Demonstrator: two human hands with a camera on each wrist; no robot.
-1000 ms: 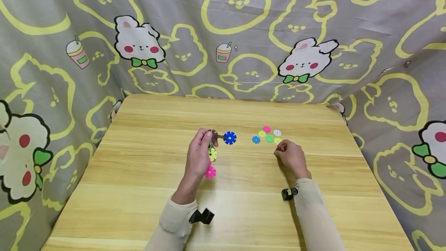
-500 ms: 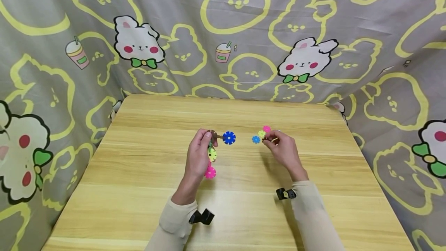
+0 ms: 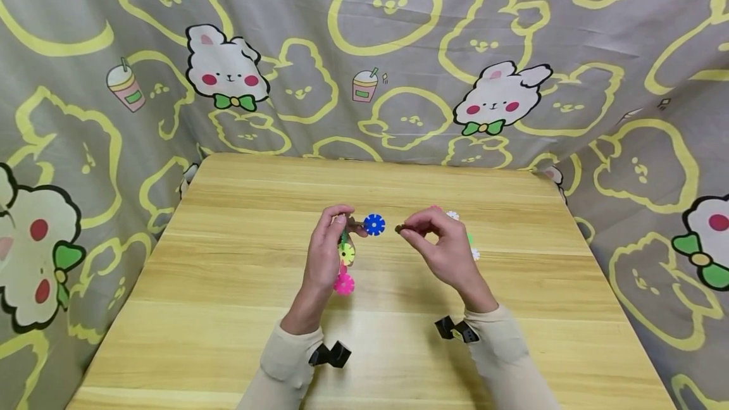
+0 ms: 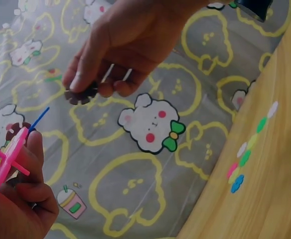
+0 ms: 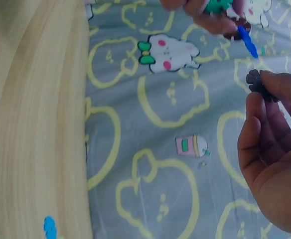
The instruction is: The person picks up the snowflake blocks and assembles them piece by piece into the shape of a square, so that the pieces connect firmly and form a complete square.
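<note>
My left hand (image 3: 323, 255) grips a joined string of notched plastic discs, with fingers and thumb on its brown part. A blue disc (image 3: 374, 224) sticks out to the right at the end of a brown piece. Below the thumb hang a yellow disc (image 3: 347, 254) and a pink disc (image 3: 344, 283), with a bit of green between thumb and yellow. Between thumb and fingertips my right hand (image 3: 447, 248) pinches a single brown disc (image 5: 256, 82), raised above the table. That disc is a short gap to the right of the blue one.
Several loose discs lie on the wooden table (image 3: 228, 271) beyond the right hand, partly hidden by it; a white disc (image 3: 452, 214) and a blue disc (image 4: 237, 183) are among them. A patterned curtain (image 3: 319, 81) surrounds the table's back and sides.
My right hand has moved left with the brown disc, from beside the loose discs towards the blue disc. The left hand has stayed nearly still, its string tilting slightly.
</note>
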